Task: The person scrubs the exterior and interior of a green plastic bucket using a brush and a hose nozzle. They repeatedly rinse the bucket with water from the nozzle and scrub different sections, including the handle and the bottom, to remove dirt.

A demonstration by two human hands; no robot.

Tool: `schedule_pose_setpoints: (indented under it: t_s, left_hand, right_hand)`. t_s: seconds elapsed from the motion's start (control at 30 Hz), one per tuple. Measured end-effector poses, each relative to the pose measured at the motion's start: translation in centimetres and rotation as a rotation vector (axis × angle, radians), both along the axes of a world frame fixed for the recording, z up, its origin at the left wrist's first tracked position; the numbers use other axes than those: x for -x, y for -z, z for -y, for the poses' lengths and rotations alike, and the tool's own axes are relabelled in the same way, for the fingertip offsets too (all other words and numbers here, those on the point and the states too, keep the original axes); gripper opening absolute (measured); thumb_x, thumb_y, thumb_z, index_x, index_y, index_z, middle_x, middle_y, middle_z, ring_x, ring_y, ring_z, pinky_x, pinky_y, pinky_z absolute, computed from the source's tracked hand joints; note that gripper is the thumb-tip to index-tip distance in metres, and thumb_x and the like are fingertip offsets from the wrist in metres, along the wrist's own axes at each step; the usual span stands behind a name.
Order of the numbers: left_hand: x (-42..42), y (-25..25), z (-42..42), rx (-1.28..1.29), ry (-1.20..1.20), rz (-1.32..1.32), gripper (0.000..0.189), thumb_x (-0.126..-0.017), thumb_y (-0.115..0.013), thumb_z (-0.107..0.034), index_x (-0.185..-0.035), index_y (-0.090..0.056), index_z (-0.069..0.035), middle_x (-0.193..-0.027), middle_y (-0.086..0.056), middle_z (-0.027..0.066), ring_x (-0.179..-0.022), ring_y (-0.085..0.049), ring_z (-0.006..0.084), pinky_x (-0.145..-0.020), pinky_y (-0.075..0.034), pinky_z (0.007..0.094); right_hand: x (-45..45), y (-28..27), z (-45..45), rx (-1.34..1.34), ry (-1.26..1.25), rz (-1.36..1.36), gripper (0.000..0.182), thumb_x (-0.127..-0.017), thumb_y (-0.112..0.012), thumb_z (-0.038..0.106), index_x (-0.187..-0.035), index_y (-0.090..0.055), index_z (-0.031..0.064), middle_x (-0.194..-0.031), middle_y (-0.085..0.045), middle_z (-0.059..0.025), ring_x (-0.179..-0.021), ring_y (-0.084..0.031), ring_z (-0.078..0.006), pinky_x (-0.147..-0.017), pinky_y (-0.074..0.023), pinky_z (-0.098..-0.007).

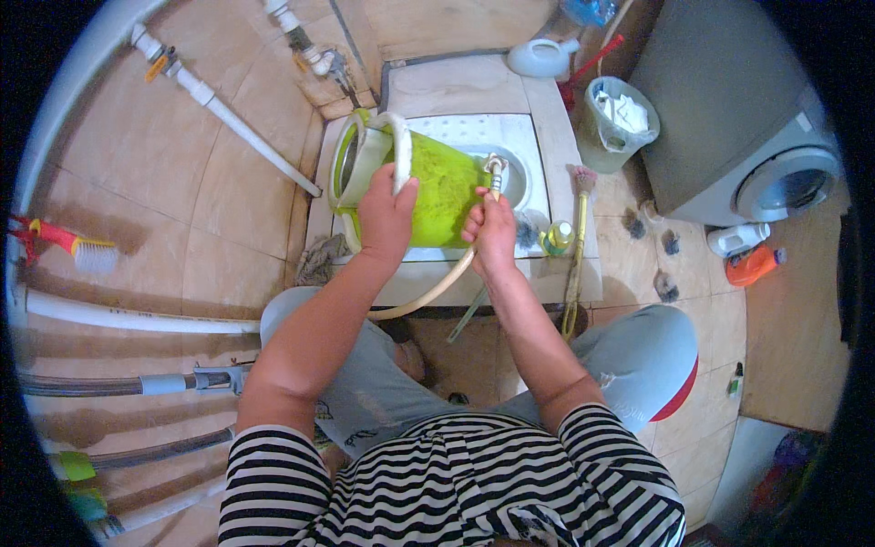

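A lime-green plastic bucket [441,191], darkly smudged on its side, lies tipped over a white squat toilet pan [523,137], its mouth facing left. My left hand [387,222] grips the thick white handle or rim piece [402,150] near the bucket's mouth. My right hand [493,222] holds a cream hose [437,290] close to its metal-banded end, by the bucket's base. The hose curves down and left between my forearms. Whether water flows from it, I cannot tell. Just right of my right hand stands a small bottle of yellow-green liquid [558,236].
A long-handled brush [581,212] leans at the platform's right edge. Beyond are a lined waste bin [610,147], a washing machine [724,123] and bottles on the floor [752,265]. A grey rag [321,260] lies left; white pipes [239,130] run along the tiled wall.
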State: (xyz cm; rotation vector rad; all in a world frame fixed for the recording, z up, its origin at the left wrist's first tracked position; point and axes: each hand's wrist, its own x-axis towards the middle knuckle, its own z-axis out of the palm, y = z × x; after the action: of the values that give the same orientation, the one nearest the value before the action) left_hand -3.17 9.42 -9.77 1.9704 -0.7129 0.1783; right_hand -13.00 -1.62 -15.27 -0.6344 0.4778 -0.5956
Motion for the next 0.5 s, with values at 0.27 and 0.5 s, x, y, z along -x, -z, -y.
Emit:
schedule_pose_setpoints:
  t_s: [0.27, 0.5]
  left_hand:
    - [-0.7, 1.4, 0.6, 0.131, -0.066, -0.115, 0.031, -0.083, -0.062, -0.016, -0.104, -0.054, 0.004, -0.090, -0.063, 0.0117, -0.080, -0.059, 0.0151, -0.072, -0.046, 0.0283]
    - [-0.5, 0.0, 1.9, 0.226, -0.007, -0.195, 0.025, -0.082, -0.062, -0.011, -0.101, -0.054, 0.004, -0.088, -0.063, 0.0097, -0.077, -0.058, 0.0138, -0.070, -0.046, 0.0266]
  right_hand:
    - [-0.5, -0.6, -0.5, -0.014, 0.014, 0.035, 0.015, -0.096, -0.039, 0.022, -0.103, -0.045, 0.0107, -0.061, -0.032, 0.0036, -0.047, -0.028, -0.0060, -0.041, -0.0248, -0.0221]
    - [-0.5, -0.7, -0.7, 0.041, 0.038, 0.065, 0.014, -0.096, -0.041, 0.023, -0.102, -0.045, 0.0113, -0.061, -0.033, 0.0035, -0.047, -0.028, -0.0056, -0.041, -0.0245, -0.0214]
